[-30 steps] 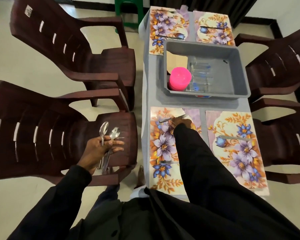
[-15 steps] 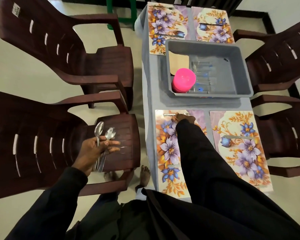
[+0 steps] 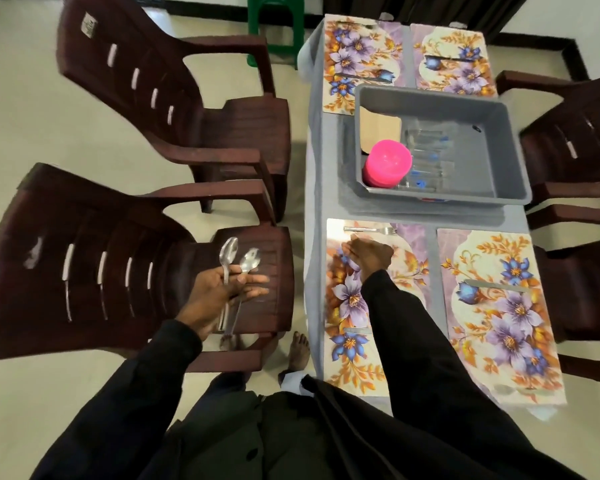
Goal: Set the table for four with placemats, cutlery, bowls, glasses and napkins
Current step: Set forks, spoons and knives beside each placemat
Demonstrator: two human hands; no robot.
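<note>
Far left: dark plastic chair (image 3: 84, 265) pulled out from the desk (image 3: 316, 168).

Over its seat, the left hand (image 3: 219, 296) grips a bundle of steel cutlery by the handles. Two spoons (image 3: 230, 251) stick up past the fingers, bowls fanned apart. Stiff, light and smooth, they would likely slide on each other in a loose hold. Best to pull one out by mid-handle while the rest stay clamped.

Near-left placemat (image 3: 347, 299): floral, flat on the desk cloth. A fork (image 3: 371, 230) lies crosswise along its far edge, tines to the right. The right hand (image 3: 371, 254) sits just this side of the fork, apart from it, fingers loose and holding nothing I can see. A knife blade shows lower on the mat, partly hidden by the sleeve.

Middle of the desk: grey tub (image 3: 506, 157). Pink bowls (image 3: 388, 162) are stacked upside down in its near-left corner. They look like light plastic and probably nest tightly, so lift by the rim and expect them to stick together. Beside them, clear glasses (image 3: 426, 157) lie on their sides. They look fragile and slick, so take one at a time round the body. A flat tan piece behind the bowls may be the napkins; I can't tell.

Right: second near placemat (image 3: 499, 306) with one knife laid across it. The two far mats each carry some cutlery.

Judgement: cutlery stage, spoons not yet laid here.
</note>
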